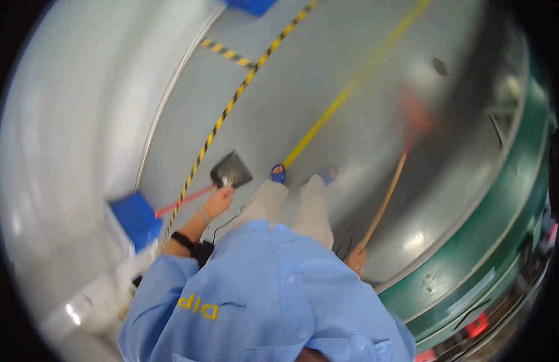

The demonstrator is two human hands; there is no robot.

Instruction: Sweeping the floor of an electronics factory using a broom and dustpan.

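Observation:
My left hand [218, 203] is closed on a long-handled dustpan, gripping it close to the pan. Its dark pan [232, 170] tilts out in front of me, while the red handle [184, 201] slants back to the left. Down at my right side, my right hand [356, 259] is wrapped round the upper end of a broom's wooden stick [385, 200]. The broom's red head [418, 117] reaches out ahead to the right, over or on the floor, and is smeared by motion. Part of my right hand is hidden beside my blue jacket.
Yellow-black striped tape [222, 114] and a plain yellow line [346, 93] cross the grey floor. A blue box-like thing [136, 220] sits at the left, next to a white surface. Along the right curves a green-sided bench [466, 265]. A small dark spot [440, 66] shows ahead right.

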